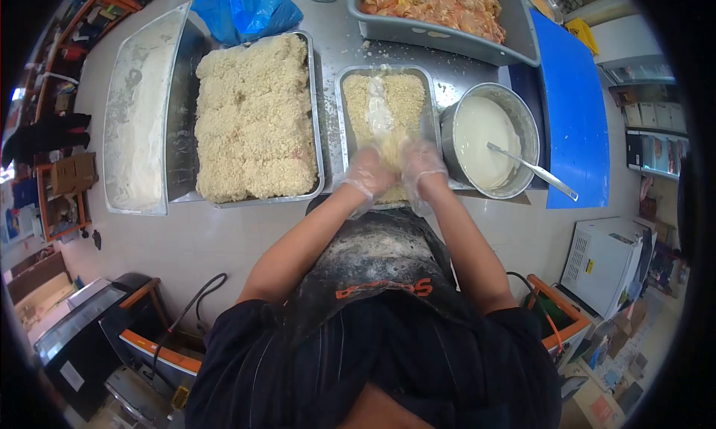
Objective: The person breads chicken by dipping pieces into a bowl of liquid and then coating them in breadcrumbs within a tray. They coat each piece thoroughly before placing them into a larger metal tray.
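The fingers (383, 174) of the left hand (367, 175) and right hand (421, 162) blur at centre, hiding part of the crumb tray (341, 112). At right, batter (473, 142) swallows one end of the utensil (544, 175) — its shape unclear. The top edge crops the meat tub (447, 44); low centre, folds obscure the orange lettering (425, 286).

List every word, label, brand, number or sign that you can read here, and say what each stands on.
"S": orange, upside down, on the apron; the letters after it are unclear.
Too small to read: the yellow label on the white appliance.
No other text is readable.
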{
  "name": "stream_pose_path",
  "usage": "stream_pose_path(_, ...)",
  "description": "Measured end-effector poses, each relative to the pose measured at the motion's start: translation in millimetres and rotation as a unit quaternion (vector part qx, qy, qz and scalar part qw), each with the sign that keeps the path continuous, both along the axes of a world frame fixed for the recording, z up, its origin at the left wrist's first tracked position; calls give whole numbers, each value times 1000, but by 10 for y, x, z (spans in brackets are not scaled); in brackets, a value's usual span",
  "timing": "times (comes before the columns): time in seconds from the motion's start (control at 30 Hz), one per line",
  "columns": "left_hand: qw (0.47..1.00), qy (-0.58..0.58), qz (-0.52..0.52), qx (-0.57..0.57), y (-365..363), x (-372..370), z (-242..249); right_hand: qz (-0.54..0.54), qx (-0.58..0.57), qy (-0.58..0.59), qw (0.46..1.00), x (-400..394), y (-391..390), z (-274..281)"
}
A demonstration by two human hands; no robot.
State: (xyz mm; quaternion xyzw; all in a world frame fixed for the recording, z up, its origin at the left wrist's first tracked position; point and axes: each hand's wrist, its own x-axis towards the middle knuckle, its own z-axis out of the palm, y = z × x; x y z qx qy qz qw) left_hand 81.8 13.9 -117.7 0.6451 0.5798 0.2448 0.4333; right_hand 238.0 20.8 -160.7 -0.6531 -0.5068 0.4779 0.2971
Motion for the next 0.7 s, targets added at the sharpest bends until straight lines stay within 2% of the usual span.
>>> stream_pose_path(0.03, 1000, -1, 19, -9, 71, -25, 144, -26, 71, -8, 997, 18, 70, 16)
stream_pose_path(0.07, 999, -2, 39, -19, 146, -74, 288, 10, 86, -47, 995, 75, 96, 45)
stream_pose_path(0.1, 999, 47, -4, -21, 240, -154, 281, 43, 102, -86, 990, 116, 126, 115)
stream_pose_path(0.13, 994, 95, -47, -19, 334, -233, 273, 138, 66, -155, 976, 170, 219, 461)
stream_pose_path(0.17, 984, 137, -74, -91, 315, -223, 328, 231, 14, -223, 947, 173, 267, 531)
stream_pose_path(0.23, 941, 219, -120, -228, 221, -166, 484, 420, -83, -337, 838, 141, 285, 491)
stream_pose_path(0.3, 920, 266, -199, -209, 55, -37, 128, 397, -77, -365, 838, 0, 56, 264)
stream_pose_path(0.4, 960, 182, -103, -187, -30, 6, 156, 226, -52, -188, 954, -16, -99, -42)
stream_pose_path(0.47, 998, 61, -10, -7, -2, -57, 262, 167, -43, -187, 967, -122, 84, 605)
stream_pose_path(0.5, 996, -1, 39, 82, -10, -103, 318, 139, -40, -186, 972, -209, 157, 853)
stream_pose_path(0.57, 991, 79, 53, 91, 0, -202, 397, 234, 140, -392, 879, -407, 204, 908)
stream_pose_path(0.63, 987, 126, 31, 98, 23, -317, 360, 288, 188, -463, 817, -507, 341, 839)
stream_pose_path(0.7, 986, 137, -24, 91, -109, -416, 156, 323, 98, -420, 842, -580, 477, 578)
